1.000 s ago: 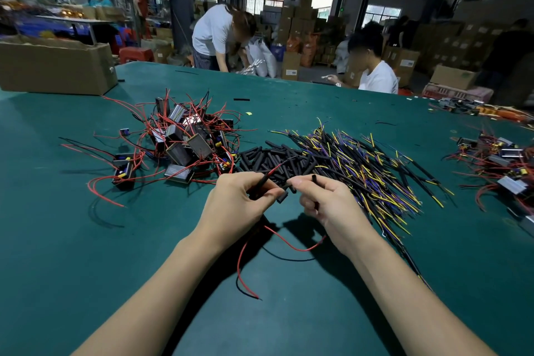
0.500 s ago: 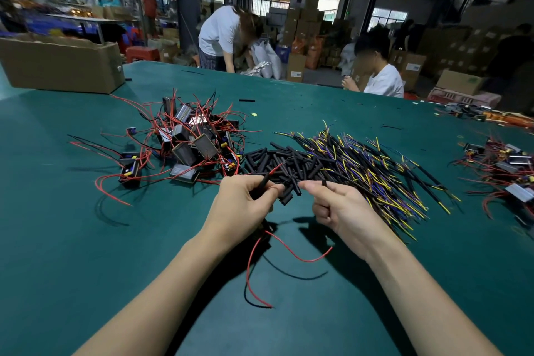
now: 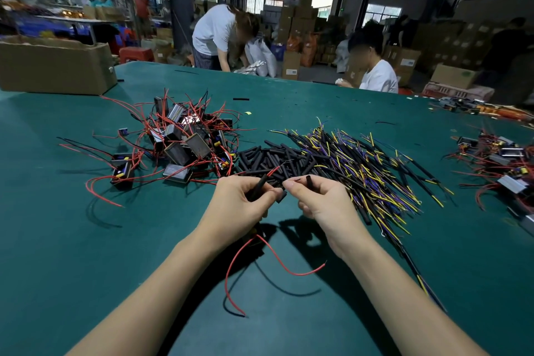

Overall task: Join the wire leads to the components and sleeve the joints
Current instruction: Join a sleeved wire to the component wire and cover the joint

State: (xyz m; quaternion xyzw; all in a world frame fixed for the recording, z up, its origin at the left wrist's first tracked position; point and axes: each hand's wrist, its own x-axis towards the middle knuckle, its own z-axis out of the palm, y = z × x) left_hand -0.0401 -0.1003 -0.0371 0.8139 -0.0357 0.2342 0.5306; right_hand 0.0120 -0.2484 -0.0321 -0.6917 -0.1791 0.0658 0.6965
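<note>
Near the middle of the tabletop, the left hand pinches a black sleeve with a red lead poking out; the right hand pinches another sleeve piece. Judging by the full component pile, loose sleeves and wire bundle, most work remains.

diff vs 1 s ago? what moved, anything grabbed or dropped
Little changed. The left hand still grips the black sleeve with the red lead tip poking out of its top. The right hand still pinches a second black sleeve piece, now raised a bit more upright. Nothing grabbed or dropped. The red wire below the hands has swung slightly right. The piles on the green table are unchanged.
</note>
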